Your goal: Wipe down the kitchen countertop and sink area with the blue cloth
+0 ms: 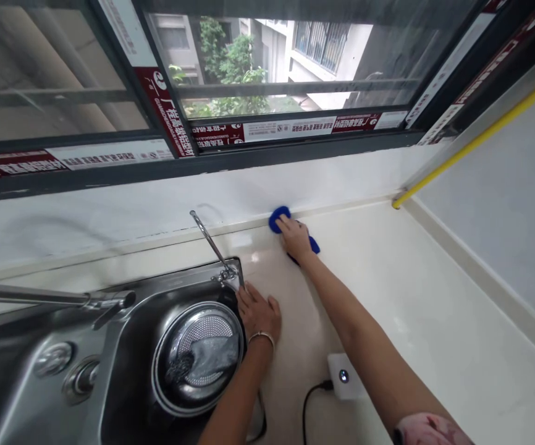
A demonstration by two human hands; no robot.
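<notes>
My right hand (pixel 295 238) presses a blue cloth (pixel 314 245) against the back edge of the pale countertop (pixel 416 278), where it meets the low white wall. Parts of the cloth stick out on both sides of the fingers. My left hand (pixel 259 314), with a bracelet at the wrist, lies flat with fingers spread at the right rim of the steel sink (pixel 128 346), just below the small faucet (pixel 209 240). Nothing is held in it. Inside the sink basin, left of that hand, a round metal strainer (pixel 207 326) contains a clear plastic bag and a dark scrubber.
A white box (pixel 345 376) with a black cable lies on the counter beside my right forearm. The larger faucet (pixel 110 300) reaches over the sink from the left. A yellow pipe (pixel 476 139) meets the counter at the back right corner. A window frame (pixel 295 148) spans the back.
</notes>
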